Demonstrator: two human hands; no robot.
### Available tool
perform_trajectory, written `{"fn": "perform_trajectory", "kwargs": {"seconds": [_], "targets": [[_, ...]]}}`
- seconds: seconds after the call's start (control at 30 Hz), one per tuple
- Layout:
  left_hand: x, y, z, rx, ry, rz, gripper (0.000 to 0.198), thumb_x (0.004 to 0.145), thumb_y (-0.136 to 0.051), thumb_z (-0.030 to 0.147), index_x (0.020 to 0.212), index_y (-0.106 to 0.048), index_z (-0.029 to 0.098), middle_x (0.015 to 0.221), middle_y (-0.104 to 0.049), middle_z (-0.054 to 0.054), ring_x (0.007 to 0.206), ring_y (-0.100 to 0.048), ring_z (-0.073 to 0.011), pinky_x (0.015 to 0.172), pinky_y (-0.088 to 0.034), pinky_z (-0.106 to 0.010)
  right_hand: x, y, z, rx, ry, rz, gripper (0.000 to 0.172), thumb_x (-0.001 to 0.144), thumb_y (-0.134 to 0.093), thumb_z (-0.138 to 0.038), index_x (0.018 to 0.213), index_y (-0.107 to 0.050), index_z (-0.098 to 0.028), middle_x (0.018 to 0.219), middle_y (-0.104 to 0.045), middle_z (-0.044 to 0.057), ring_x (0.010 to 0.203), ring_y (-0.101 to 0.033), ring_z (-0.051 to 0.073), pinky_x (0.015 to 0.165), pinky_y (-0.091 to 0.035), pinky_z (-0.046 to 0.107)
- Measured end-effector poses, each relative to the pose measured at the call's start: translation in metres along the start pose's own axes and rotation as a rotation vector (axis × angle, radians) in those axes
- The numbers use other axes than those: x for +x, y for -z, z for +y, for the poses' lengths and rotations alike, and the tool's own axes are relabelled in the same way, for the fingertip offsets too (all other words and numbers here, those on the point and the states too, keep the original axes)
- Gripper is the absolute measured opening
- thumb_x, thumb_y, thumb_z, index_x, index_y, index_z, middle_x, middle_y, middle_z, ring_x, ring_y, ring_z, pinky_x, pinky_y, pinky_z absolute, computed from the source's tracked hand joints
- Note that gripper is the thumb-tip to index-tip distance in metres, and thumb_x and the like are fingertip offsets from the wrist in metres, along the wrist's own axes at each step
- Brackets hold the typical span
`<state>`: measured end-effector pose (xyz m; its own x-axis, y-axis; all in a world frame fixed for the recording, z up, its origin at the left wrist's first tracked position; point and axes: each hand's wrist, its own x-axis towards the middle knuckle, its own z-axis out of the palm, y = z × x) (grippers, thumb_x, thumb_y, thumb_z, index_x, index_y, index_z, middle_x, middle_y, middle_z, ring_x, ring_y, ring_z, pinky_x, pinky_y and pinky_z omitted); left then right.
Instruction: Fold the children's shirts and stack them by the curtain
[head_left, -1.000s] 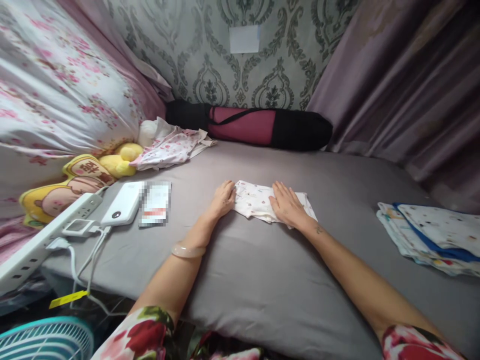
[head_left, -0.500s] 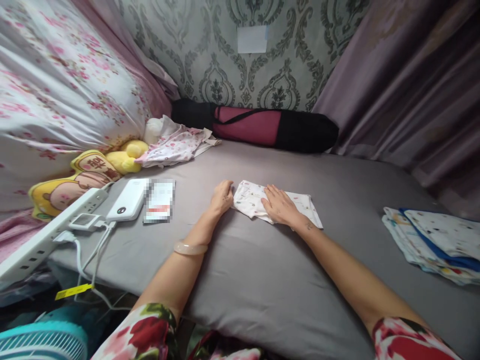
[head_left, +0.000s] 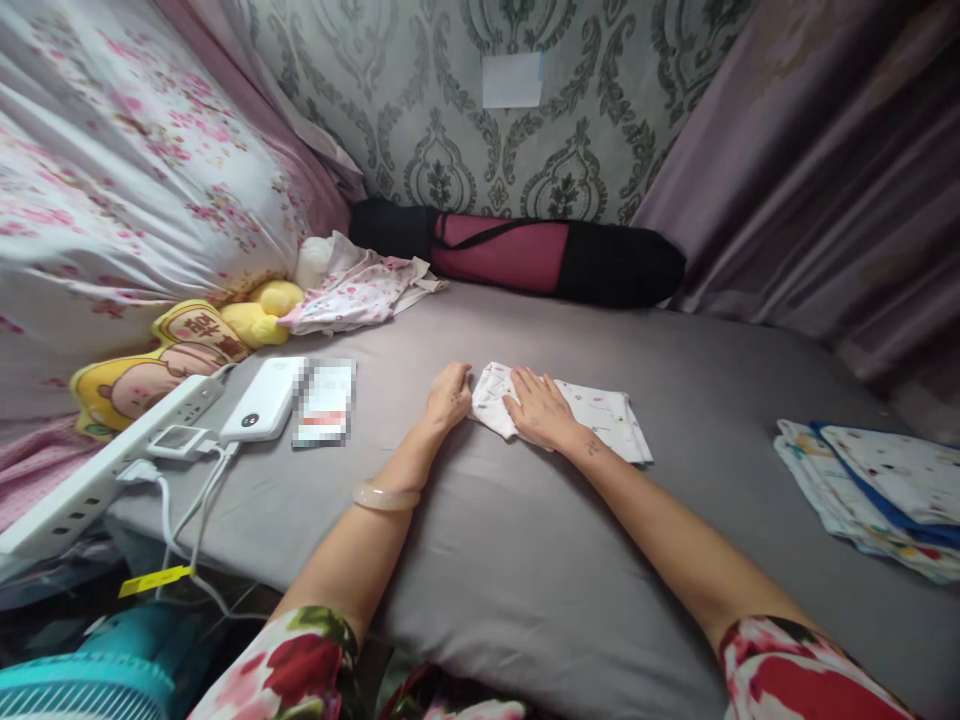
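A small white printed cloth (head_left: 600, 408), folded into a flat oblong, lies on the grey bed sheet (head_left: 480, 540). My right hand (head_left: 541, 408) rests flat on its left half, fingers stretched out and pressing down. At the left end of the cloth is my left hand (head_left: 448, 395), closed with its fingers curled under; it meets the cloth's edge, and whatever is inside the fingers is hidden. The left part of the cloth looks rumpled, while its right end lies flat with layered edges.
A stack of folded cloths (head_left: 877, 490) lies at the right. To the left are a phone (head_left: 324, 402), a white power bank (head_left: 266, 400), a power strip (head_left: 112, 460) with cables, a plush pillow (head_left: 135, 385) and a crumpled floral cloth (head_left: 360, 290). A long black-and-maroon bag (head_left: 502, 255) lies by the wall.
My right hand has slid left over the cloth, baring more of its right end. My left hand stays at the left end. The whole view has shifted slightly.
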<state>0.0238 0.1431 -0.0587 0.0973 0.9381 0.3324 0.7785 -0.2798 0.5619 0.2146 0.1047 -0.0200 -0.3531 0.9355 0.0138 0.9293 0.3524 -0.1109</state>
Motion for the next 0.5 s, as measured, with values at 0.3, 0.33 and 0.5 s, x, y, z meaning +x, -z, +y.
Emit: {"fn": "perform_trajectory", "kwargs": {"seconds": [0.3, 0.33, 0.5], "targets": [[0.000, 0.000, -0.001, -0.008, -0.037, 0.004, 0.029, 0.089, -0.040, 0.012, 0.111, -0.059, 0.016, 0.112, -0.065, -0.011, 0.107, -0.060, -0.0197, 0.098, -0.047, -0.037, 0.022, -0.001, -0.036, 0.028, -0.004, 0.123, 0.066, 0.098, -0.019, -0.043, 0.148, -0.029, -0.001, 0.157, -0.022, 0.017, 0.146, -0.017, 0.027, 0.118, -0.011, 0.044], [0.000, 0.001, 0.000, -0.009, -0.031, -0.002, 0.030, 0.089, -0.039, 0.012, 0.111, -0.059, 0.016, 0.113, -0.065, -0.012, 0.107, -0.060, -0.0196, 0.098, -0.047, -0.036, 0.024, -0.003, -0.040, 0.038, -0.009, 0.123, 0.066, 0.098, -0.018, -0.043, 0.148, -0.029, -0.001, 0.157, -0.023, 0.017, 0.146, -0.017, 0.027, 0.118, -0.011, 0.044], [-0.001, 0.007, 0.006, -0.006, 0.006, -0.024, 0.032, 0.089, -0.038, 0.010, 0.112, -0.059, 0.015, 0.115, -0.065, -0.012, 0.109, -0.060, -0.0202, 0.099, -0.047, -0.036, 0.027, -0.012, -0.045, 0.061, -0.018, 0.070, 0.066, 0.098, -0.018, -0.044, 0.148, -0.031, -0.003, 0.156, -0.026, 0.016, 0.145, -0.021, 0.026, 0.117, -0.013, 0.044]]}}
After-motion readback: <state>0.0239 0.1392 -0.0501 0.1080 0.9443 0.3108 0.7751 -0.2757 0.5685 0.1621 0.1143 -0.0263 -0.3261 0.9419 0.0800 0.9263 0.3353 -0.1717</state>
